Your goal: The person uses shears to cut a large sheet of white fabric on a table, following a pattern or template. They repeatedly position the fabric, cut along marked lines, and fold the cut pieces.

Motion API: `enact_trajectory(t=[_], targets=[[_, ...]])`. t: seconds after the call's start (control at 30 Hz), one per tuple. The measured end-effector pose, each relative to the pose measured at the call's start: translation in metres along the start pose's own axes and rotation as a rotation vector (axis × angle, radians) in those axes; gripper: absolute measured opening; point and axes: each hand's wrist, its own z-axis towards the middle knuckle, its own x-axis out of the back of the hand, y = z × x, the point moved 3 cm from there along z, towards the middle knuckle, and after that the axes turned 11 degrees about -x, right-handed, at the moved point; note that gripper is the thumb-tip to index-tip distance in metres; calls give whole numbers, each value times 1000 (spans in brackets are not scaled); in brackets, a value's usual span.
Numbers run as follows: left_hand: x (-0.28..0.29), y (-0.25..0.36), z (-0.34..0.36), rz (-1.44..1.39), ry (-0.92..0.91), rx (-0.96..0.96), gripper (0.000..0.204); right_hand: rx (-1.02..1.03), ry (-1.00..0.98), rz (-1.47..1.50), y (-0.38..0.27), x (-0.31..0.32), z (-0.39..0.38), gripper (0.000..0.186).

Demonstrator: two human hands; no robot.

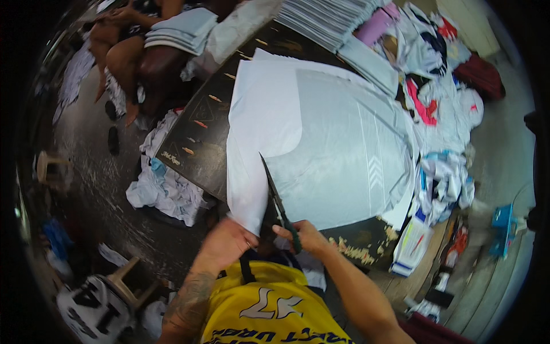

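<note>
My right hand (303, 238) is closed on the dark handles of long scissors (274, 195), whose tips rest at the boundary between white fabric (263, 103) and a light grey fabric piece (344, 155) with white stripes and chevrons. My left hand (232, 241), blurred, grips the near end of the white fabric strip, left of the scissors. Both pieces lie on a dark, scuffed table (195, 155), the grey one over white layers that show at its right edge.
Fabric stacks (309, 23) lie at the table's back, garment heaps (441, 114) along the right and a cloth pile (160, 195) below its left edge. Another person's bare legs (120, 74) are at upper left. Plastic stools (54, 166) stand left; a box (412, 246) sits front right.
</note>
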Motion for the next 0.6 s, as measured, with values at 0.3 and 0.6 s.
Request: enact_trajectory(t=[0.3,0.6], targets=[[-134,147,167,1974,-581,-1216,16,-72,21,621,38,-166,-44,61],[-86,129,235,2479,-975,-1221,51,370,155,1757,-214,-257,88,55]])
